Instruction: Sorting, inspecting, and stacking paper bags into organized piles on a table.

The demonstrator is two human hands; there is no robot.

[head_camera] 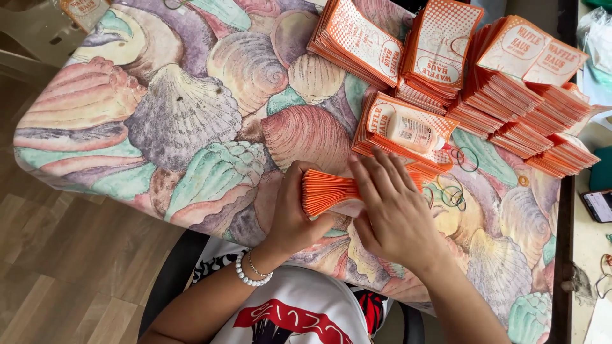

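My left hand [294, 216] grips the near end of a fanned stack of orange paper sleeves [326, 190], held on edge on the table. Over the other end of that stack lies my right hand [394, 207], palm down with fingers spread. A pearl bracelet circles my left wrist. Just beyond the hands sits another flat pile of orange and white sleeves [382, 137] with a small glue bottle [413, 131] lying on top.
The table wears a seashell-patterned cloth [185, 114]. Several tall piles of orange sleeves [503, 83] fill the far right. Loose rubber bands [454, 194] lie right of my hands. A phone [599, 205] rests on a side surface at right. Wooden floor at left.
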